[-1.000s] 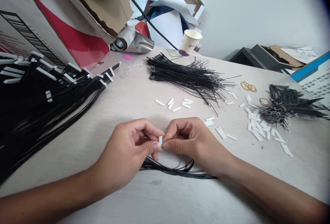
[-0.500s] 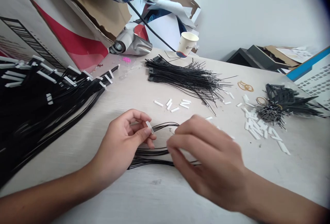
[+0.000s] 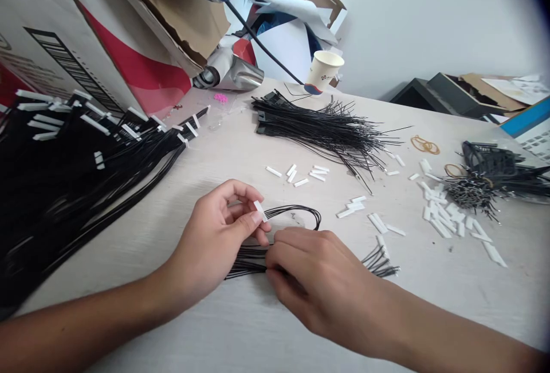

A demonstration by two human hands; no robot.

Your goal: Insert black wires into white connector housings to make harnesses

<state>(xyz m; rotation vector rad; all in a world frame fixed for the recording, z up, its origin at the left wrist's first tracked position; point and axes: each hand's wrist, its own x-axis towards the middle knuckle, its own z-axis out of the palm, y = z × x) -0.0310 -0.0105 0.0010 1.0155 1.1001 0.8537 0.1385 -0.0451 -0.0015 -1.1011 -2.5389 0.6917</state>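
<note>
Pinching a flat white plastic tag (image 3: 260, 211) in your left hand (image 3: 215, 235), you clutch thin black wires (image 3: 249, 261) in your right hand (image 3: 318, 284); many loose tags (image 3: 442, 212) remain.

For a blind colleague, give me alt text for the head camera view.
The left hand pinches a small white plastic tab while the right hand grips black wires that loop beside it, on a pale table. A bundle of black wires and loose white tabs lie beyond.

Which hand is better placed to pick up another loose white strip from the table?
Probably the right hand: it lies closer to the loose white strips, though it is closed over the black wires. The left hand is already pinching a white strip between thumb and finger.
</note>
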